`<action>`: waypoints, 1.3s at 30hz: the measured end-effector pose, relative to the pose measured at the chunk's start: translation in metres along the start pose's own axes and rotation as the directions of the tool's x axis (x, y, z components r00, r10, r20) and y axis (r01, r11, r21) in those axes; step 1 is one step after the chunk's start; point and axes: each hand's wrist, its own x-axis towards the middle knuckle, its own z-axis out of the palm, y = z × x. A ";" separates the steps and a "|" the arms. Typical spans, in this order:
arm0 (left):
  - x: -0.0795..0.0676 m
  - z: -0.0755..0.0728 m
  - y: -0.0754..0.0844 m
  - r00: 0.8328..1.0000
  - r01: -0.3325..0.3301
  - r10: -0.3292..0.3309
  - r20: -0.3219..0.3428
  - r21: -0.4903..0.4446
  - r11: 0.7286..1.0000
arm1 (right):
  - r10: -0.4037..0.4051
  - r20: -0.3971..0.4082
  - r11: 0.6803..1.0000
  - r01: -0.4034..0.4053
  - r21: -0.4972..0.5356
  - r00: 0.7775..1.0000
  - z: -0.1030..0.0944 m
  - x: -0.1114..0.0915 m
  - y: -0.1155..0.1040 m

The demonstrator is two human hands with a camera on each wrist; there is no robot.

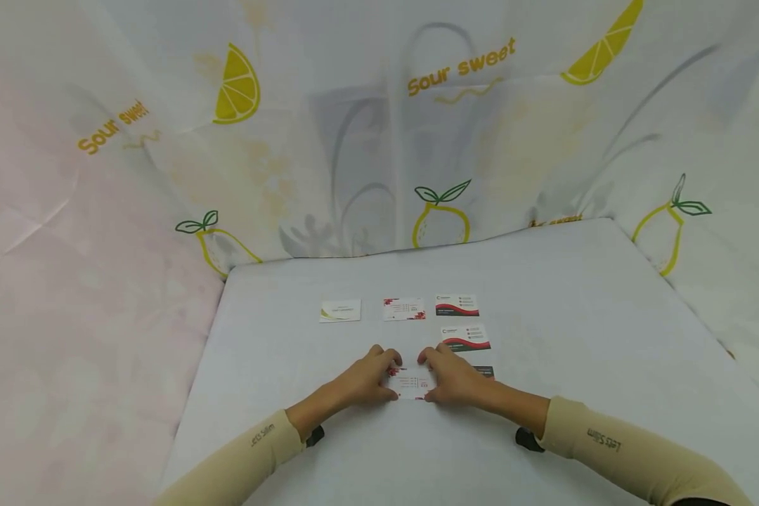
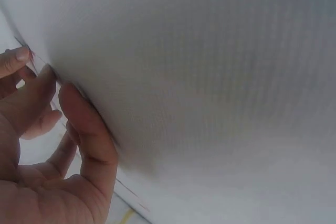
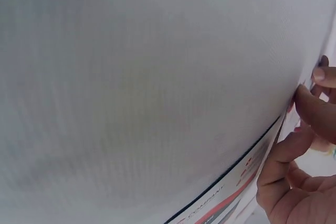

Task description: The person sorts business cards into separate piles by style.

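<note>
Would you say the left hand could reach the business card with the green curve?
Probably yes: nothing visible lies between the left hand and the green-curved business card, though that hand holds a red-flowered card.

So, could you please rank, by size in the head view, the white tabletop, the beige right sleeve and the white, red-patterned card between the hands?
1. White tabletop
2. Beige right sleeve
3. White, red-patterned card, partly hidden

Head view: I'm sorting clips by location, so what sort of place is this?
Probably a fabric-screened booth for tabletop work: lemon-print cloth rises behind and beside a white table, on which business cards lie.
</note>
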 end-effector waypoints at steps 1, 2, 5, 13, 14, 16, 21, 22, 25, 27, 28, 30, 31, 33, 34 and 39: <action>0.000 0.000 0.001 1.000 0.008 -0.008 -0.002 -0.002 1.000 | 0.002 -0.005 1.000 -0.002 -0.007 1.000 0.000 0.000 -0.001; 0.000 0.000 0.001 1.000 0.013 -0.013 -0.005 -0.004 1.000 | 0.002 -0.010 1.000 -0.002 -0.016 1.000 0.000 0.000 -0.001; -0.001 0.000 0.003 1.000 0.023 -0.023 -0.018 -0.011 1.000 | -0.009 -0.024 1.000 0.008 -0.023 1.000 -0.001 -0.001 -0.001; -0.002 -0.001 0.003 1.000 0.006 -0.006 -0.024 0.004 1.000 | -0.034 -0.008 0.999 0.035 0.040 0.999 -0.001 -0.002 -0.001; -0.002 -0.001 0.003 1.000 -0.002 0.003 -0.027 0.007 1.000 | -0.037 0.002 0.998 0.037 0.050 0.999 -0.001 -0.002 -0.001; -0.002 -0.001 0.002 0.999 -0.019 0.020 -0.032 0.017 1.000 | -0.038 0.020 0.996 0.036 0.082 0.999 -0.001 -0.002 0.000; 0.000 -0.003 0.001 0.998 -0.043 0.043 -0.050 0.000 0.999 | -0.018 0.007 0.986 0.016 0.163 1.000 -0.004 0.001 0.004; 0.001 -0.004 0.000 0.998 -0.043 0.042 -0.052 -0.009 0.999 | -0.014 -0.001 0.984 0.014 0.180 1.000 -0.005 0.002 0.005; 0.001 -0.005 -0.001 0.997 -0.039 0.037 -0.061 -0.033 0.999 | 0.013 0.007 0.967 -0.015 0.254 1.000 -0.008 0.004 0.007; 0.002 -0.005 -0.003 0.997 -0.047 0.044 -0.062 -0.050 0.998 | 0.024 0.014 0.955 -0.027 0.295 1.000 -0.009 0.006 0.009; 0.002 -0.005 -0.003 0.997 -0.054 0.050 -0.063 -0.060 0.997 | 0.028 0.021 0.949 -0.034 0.312 0.999 -0.009 0.006 0.010; 0.002 -0.005 -0.004 0.995 -0.073 0.067 -0.074 -0.078 0.994 | 0.031 0.027 0.942 -0.039 0.333 0.999 -0.010 0.008 0.011; 0.002 -0.005 -0.005 0.994 -0.082 0.075 -0.082 -0.091 0.992 | 0.027 0.025 0.942 -0.034 0.335 0.999 -0.010 0.008 0.012; 0.003 -0.007 -0.005 0.992 -0.093 0.083 -0.097 -0.110 0.989 | 0.020 0.025 0.936 -0.028 0.350 0.999 -0.010 0.009 0.014; 0.003 -0.008 -0.004 0.991 -0.096 0.084 -0.105 -0.116 0.989 | 0.019 0.025 0.933 -0.026 0.358 1.000 -0.010 0.009 0.014; 0.007 -0.011 -0.004 0.992 -0.082 0.069 -0.106 -0.126 0.989 | 0.044 0.005 0.925 -0.043 0.377 0.999 -0.010 0.011 0.015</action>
